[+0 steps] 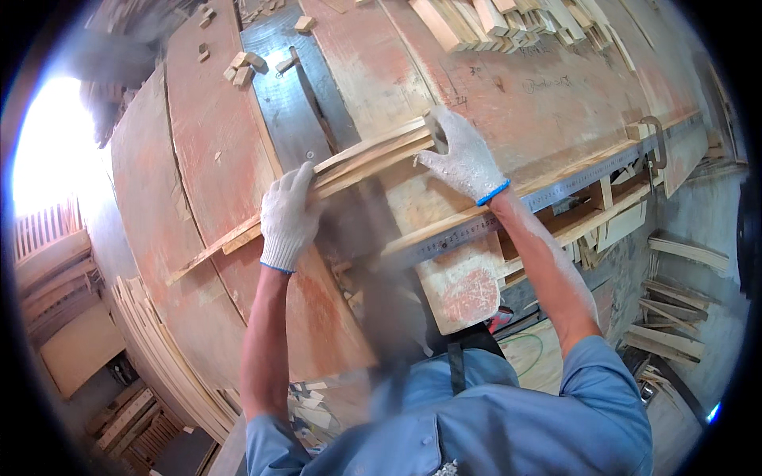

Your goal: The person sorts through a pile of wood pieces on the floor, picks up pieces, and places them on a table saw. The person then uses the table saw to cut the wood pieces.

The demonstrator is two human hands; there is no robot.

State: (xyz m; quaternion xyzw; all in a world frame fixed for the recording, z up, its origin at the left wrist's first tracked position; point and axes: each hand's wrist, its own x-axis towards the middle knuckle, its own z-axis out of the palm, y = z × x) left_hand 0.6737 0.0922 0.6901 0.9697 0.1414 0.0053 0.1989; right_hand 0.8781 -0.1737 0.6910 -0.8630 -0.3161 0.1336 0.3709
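A few long, thin wooden strips (pixel 373 159) lie across the work table, over the lower end of a metal plate set in its top. My left hand (pixel 287 218), in a white knitted glove, is closed over the strips toward their left part. My right hand (pixel 462 155), in a white glove with a blue cuff, grips their right end, thumb on the near side and fingers on the far side. The strips' left ends reach past my left hand. What lies under my left palm is hidden.
The metal plate (pixel 298 87) has a long dark slot. Small wood blocks (pixel 244 67) lie beside it. Stacked wood pieces (pixel 508 24) sit at the far right. A ruler-marked metal rail (pixel 548 193) runs along the near right edge. A blurred smear covers the lower middle.
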